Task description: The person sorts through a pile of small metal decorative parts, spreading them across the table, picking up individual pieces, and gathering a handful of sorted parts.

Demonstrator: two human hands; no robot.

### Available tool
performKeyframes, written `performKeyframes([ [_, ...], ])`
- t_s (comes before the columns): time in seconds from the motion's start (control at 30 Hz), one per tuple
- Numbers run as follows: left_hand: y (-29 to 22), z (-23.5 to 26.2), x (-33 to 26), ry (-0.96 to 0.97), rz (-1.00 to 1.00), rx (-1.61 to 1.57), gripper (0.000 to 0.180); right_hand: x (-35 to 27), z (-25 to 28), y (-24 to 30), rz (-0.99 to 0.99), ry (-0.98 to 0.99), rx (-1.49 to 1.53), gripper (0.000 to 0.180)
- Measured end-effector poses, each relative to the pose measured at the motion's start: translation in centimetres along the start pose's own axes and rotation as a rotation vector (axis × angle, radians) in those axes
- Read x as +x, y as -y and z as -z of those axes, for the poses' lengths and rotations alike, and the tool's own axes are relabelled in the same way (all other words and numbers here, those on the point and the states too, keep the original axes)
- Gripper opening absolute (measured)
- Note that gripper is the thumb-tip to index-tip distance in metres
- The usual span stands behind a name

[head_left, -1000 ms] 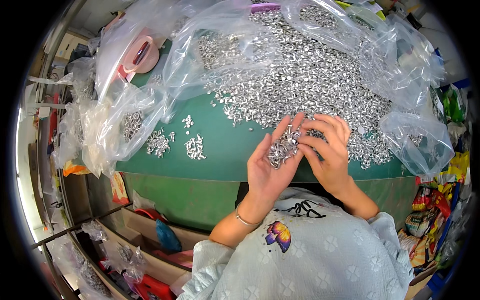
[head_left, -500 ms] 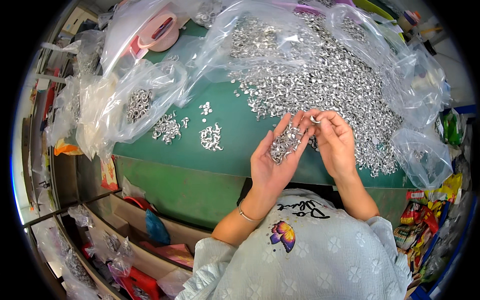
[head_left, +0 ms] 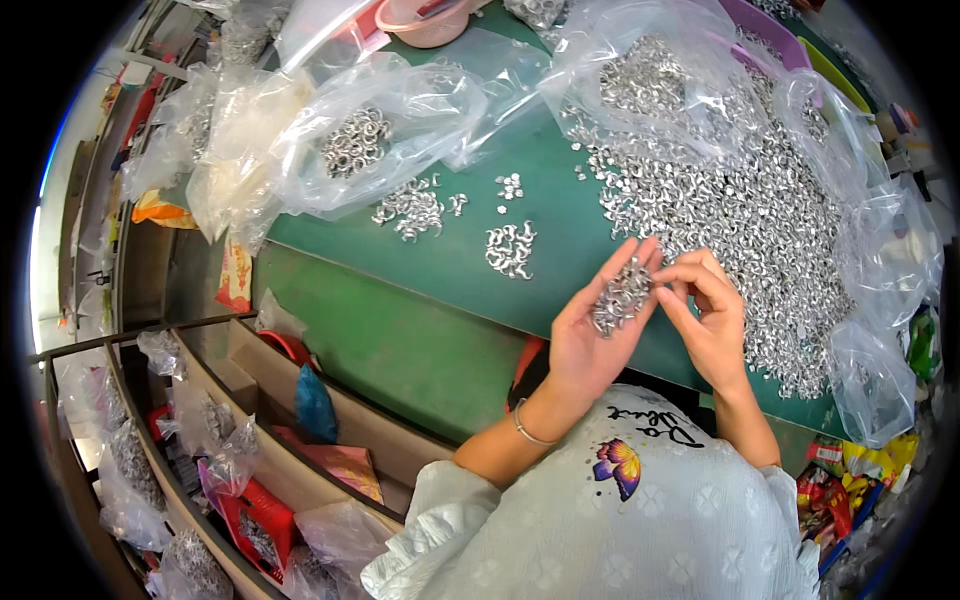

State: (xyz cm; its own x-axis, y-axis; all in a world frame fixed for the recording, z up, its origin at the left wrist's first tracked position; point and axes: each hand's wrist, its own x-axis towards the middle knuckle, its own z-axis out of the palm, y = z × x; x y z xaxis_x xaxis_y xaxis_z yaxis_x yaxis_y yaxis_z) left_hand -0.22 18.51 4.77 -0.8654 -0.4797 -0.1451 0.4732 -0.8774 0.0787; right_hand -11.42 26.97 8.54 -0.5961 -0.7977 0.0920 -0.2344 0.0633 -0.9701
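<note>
My left hand is palm up with its fingers stretched out, bearing a heap of small silvery curved metal pieces. Thumb and forefinger of my right hand come together at the right edge of that heap; whether a piece sits between the fingertips is hidden. Beyond both hands spreads a large pile of similar metal pieces on the green table. To the left lie a small cluster of curved pieces, a few flat bits and another loose heap.
Clear plastic bags lie over the pile and at its right. Another open bag holds ring-like pieces. A pink basket and a purple basin stand at the back. Below left is a compartmented shelf with bagged parts.
The view has turned, so the table things appear farther right. My right fingertips, which held up a metal piece beside my left fingers, are now lower, against the heap in my left palm.
</note>
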Motion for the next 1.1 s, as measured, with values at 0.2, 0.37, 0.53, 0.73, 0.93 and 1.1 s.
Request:
performKeyframes([
  [0.2, -1.4, -0.9, -0.5, 0.025, -0.052, 0.011, 0.058, 0.6, -1.4, 1.2, 0.200, 0.125, -0.256, 0.025],
  [0.37, -2.2, -0.6, -0.6, 0.113, -0.041, 0.067, 0.061, 1.2, -2.5, 1.9, 0.331, 0.192, -0.465, 0.028],
  [0.53, -2.7, -0.7, -0.8, 0.085, -0.033, 0.044, 0.060, 1.9, -2.8, 2.1, 0.430, 0.238, -0.605, 0.025],
  [0.73, -3.2, -0.3, -0.5, 0.054, -0.049, -0.013, 0.056, 2.4, -3.8, 1.5, 0.480, 0.207, -0.515, 0.023],
  [0.93, -3.5, -0.2, -0.4, 0.053, -0.062, -0.038, 0.055, 2.7, -4.3, 0.6, 0.637, 0.120, -0.506, 0.024],
  [1.1, -3.6, -0.2, -0.3, 0.048, -0.053, -0.037, 0.055, 2.5, -4.3, 0.1, 0.532, 0.042, -0.332, 0.016],
])
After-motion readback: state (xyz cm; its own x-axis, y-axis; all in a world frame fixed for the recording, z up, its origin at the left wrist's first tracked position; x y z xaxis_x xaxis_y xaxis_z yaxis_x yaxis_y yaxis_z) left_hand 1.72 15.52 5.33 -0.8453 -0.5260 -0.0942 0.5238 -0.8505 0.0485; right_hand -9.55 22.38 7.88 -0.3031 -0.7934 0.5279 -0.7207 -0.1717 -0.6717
